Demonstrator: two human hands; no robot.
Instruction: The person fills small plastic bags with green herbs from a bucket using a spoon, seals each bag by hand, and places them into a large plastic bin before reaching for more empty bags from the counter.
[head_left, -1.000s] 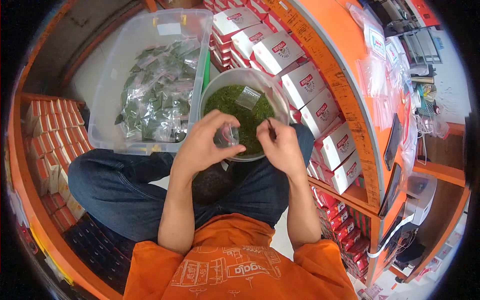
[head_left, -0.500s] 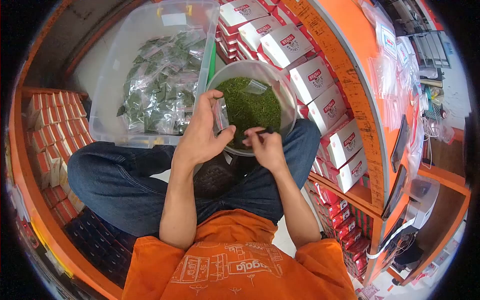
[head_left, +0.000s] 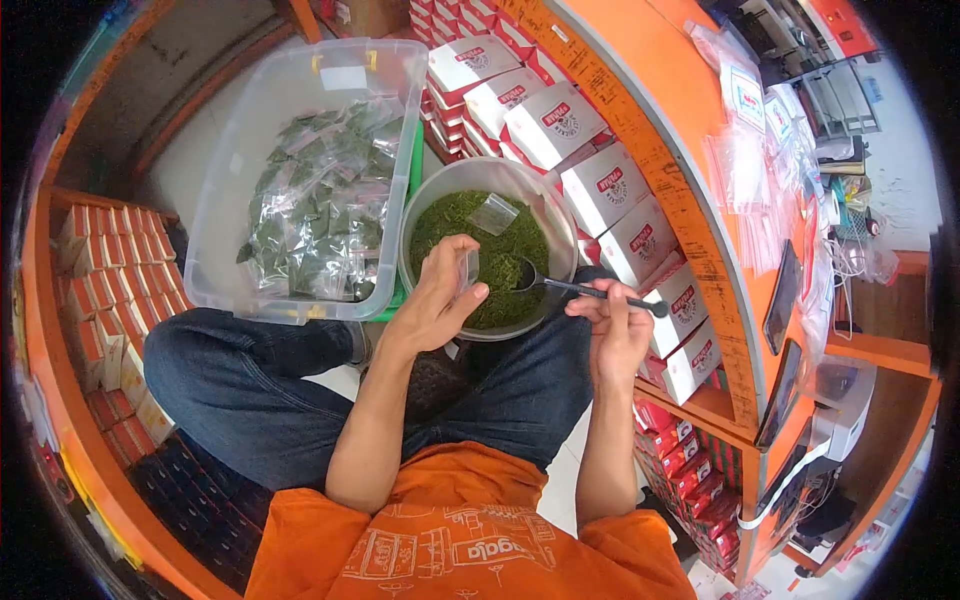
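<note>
A round clear plastic tub (head_left: 565, 205) of chopped green herb (head_left: 445, 215) stands between my knees. My left hand (head_left: 437, 300) is at its near left side, fingers closed on a small clear plastic bag (head_left: 470, 268), partly hidden by the hand. In my right hand (head_left: 615, 330), to the right of the tub, is a black spoon (head_left: 590, 290), gripped by its handle. The spoon's bowl hangs over the herb with some green bits in it. Another small clear bag (head_left: 493, 214) lies on top of the herb.
To the left sits a large clear plastic bin (head_left: 215, 240) with many filled green bags (head_left: 320, 200). White and red boxes (head_left: 605, 185) are stacked along the right under an orange counter (head_left: 690, 120). More boxes (head_left: 120, 260) fill the left shelf.
The spoon has come up from the herb, and my right hand has moved right and down with it. My left hand keeps the small bag. The camera view has shifted slightly.
</note>
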